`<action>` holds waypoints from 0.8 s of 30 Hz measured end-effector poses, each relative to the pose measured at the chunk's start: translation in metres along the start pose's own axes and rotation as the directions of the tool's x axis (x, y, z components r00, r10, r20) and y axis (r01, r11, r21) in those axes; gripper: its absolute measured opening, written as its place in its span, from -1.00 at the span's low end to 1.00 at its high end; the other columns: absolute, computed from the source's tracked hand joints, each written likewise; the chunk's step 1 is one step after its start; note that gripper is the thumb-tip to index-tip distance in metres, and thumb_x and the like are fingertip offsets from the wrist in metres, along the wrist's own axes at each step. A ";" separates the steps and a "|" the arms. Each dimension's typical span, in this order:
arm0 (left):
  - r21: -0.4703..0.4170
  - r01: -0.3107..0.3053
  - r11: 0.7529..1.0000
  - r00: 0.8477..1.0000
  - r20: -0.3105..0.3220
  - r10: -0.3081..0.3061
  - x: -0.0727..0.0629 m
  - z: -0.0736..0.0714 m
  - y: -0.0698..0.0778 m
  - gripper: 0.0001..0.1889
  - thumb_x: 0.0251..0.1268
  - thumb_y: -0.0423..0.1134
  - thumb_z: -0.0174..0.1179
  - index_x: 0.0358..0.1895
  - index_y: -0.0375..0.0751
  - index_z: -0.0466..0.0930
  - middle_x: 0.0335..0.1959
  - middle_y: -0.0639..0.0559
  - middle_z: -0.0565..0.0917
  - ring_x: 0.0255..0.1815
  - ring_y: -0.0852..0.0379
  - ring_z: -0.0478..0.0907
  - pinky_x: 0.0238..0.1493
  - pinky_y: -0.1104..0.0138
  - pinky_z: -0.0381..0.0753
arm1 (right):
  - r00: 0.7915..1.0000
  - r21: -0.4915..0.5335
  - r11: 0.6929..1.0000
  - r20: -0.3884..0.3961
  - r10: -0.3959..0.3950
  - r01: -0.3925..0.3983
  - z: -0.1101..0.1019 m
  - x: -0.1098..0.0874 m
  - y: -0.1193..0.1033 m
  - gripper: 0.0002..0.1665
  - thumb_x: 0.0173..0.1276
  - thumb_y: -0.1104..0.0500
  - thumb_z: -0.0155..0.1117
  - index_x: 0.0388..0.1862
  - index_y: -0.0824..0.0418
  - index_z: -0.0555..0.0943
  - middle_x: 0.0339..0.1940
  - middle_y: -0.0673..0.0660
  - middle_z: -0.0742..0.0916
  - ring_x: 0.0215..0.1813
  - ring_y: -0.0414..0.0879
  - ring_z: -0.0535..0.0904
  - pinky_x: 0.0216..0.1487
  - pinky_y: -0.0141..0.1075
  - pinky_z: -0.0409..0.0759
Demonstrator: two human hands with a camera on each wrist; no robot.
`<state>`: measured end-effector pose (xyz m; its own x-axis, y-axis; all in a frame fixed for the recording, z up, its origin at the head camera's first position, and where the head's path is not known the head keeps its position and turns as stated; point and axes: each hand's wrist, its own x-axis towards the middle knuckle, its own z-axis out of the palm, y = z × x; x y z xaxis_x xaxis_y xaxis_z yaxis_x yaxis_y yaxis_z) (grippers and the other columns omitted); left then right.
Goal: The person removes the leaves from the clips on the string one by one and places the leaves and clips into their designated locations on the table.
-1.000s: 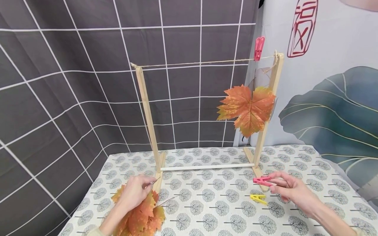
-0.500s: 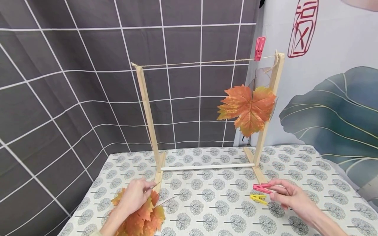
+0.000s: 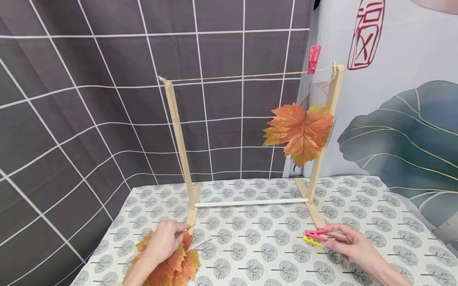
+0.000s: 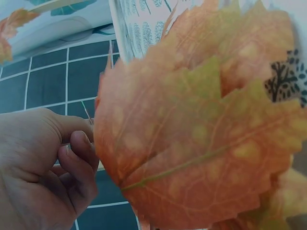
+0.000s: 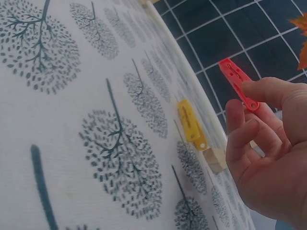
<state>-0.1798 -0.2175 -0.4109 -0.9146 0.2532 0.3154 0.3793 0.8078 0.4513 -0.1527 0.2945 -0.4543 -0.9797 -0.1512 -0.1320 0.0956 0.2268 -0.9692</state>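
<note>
My left hand [image 3: 162, 244] pinches the thin stem of an artificial maple leaf [image 4: 192, 148], orange with yellow-green patches, above more leaves [image 3: 180, 268] at the table's left front. That leaf hides part of the fingers in the left wrist view. On the right, my right hand [image 3: 352, 243] holds a pink clothespin [image 5: 238, 82] between thumb and fingers. Close by, a yellow clothespin [image 5: 190, 123] lies on the tablecloth, partly overlapped by the pink one in the head view; the right wrist view shows them apart.
A wooden frame [image 3: 180, 143] with a twine line [image 3: 236, 76] and a white bottom rod [image 3: 250, 203] stands ahead. One orange leaf [image 3: 302, 133] hangs near its right post, under another pink clothespin [image 3: 314, 59]. Behind is a dark grid curtain [image 3: 222, 103].
My right hand has lowered the pink clothespin towards the yellow one. The left hand has sunk slightly, still pinching the stem. The hanging leaf and frame stay put.
</note>
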 end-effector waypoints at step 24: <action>0.061 -0.037 0.997 0.999 -0.030 0.039 -0.009 0.023 -0.008 -0.74 0.00 -0.52 0.39 -0.21 -0.18 0.83 -0.51 0.14 0.60 -0.58 0.34 0.32 -0.62 0.40 0.39 | 0.999 0.042 0.999 0.024 0.030 -0.031 0.006 -0.002 0.022 -0.70 0.37 0.21 0.36 0.04 -0.03 0.62 0.02 0.01 0.75 -0.56 -0.20 0.42 -0.57 -0.35 0.48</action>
<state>-0.1779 -0.2141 -0.4370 -0.8946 0.2685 0.3573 0.4035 0.8289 0.3874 -0.1481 0.2943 -0.4769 -0.9718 -0.1672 -0.1660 0.1333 0.1905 -0.9726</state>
